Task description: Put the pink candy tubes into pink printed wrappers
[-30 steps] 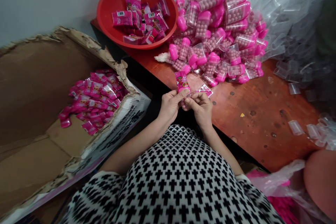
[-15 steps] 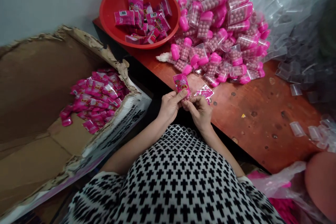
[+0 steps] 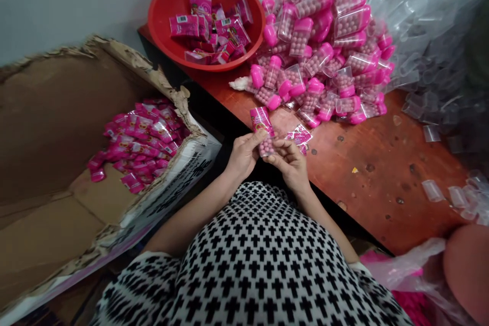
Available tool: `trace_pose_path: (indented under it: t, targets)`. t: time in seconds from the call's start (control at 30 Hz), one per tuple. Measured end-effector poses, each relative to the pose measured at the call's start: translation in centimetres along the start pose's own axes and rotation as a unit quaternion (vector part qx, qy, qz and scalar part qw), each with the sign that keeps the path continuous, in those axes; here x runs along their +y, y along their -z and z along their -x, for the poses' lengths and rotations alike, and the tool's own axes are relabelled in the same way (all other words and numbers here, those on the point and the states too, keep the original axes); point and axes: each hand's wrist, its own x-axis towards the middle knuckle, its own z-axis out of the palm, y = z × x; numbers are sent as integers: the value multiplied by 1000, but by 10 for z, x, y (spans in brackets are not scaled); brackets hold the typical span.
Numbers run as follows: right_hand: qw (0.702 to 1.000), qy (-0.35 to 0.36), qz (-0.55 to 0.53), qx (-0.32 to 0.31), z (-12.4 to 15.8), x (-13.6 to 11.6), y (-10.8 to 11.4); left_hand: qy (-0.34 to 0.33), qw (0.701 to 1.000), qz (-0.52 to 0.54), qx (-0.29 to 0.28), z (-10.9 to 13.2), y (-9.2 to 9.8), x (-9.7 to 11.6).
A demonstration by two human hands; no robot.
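Left hand [image 3: 242, 154]: clamping a vial [image 3: 266, 148] of pink balls, pink sleeve [image 3: 262, 119] on its far end, to the right of and nearer than the red bowl [image 3: 162, 12].
Right hand [image 3: 291, 160]: curling its fingertips around the vial's near end; whether they are pinching, I cannot tell.
Sleeve risk: probably creasing or tearing, if the thumb is pressing hard or pulling askew.
Vial risk: perhaps slipping and dropping, if the left pinch is loosening.
Bowl: holding pink packs [image 3: 233, 30].
Carton [image 3: 42, 112]: standing left of and nearer than the bowl, holding a pile of similar packs.
Heap [image 3: 319, 53]: capped vials lying right of the bowl, holding pink balls.
Bag [image 3: 393, 271]: sitting far right of and nearer than the bowl, holding something pink.
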Motion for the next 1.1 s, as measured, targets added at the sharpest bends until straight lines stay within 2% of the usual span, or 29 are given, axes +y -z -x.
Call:
trace_pose_path:
  t: [0.13,0.3,0.43,0.53,0.63,0.7,0.83,1.0,1.1]
  targets:
    - [999,18,13,28,-1,0,-1,4,1000,10,3,2,2,0]
    - [999,9,5,32,-3,0,-4,-40,998,-23,-42,9,4,8]
    - [998,26,22,54,1,-6,-8,-65,998,8,-16,14,-2,13]
    - [994,45,58,77,4,-8,-11,-57,998,20,-11,13,-5,12]
    - [994,54,63,75,5,-6,-14,-55,998,17,-12,10,-4,11]
    - [995,36,40,80,5,-5,-15,-52,998,19,-19,9,-2,11]
    - [995,4,-6,100,1,-8,-15,-3,998,14,-61,11,2,8]
    - [996,8,28,83,-8,-11,-20,-20,999,-4,-44,14,3,3]
    - [997,1,49,55,-12,-14,-23,-45,998,-23,-26,20,5,18]
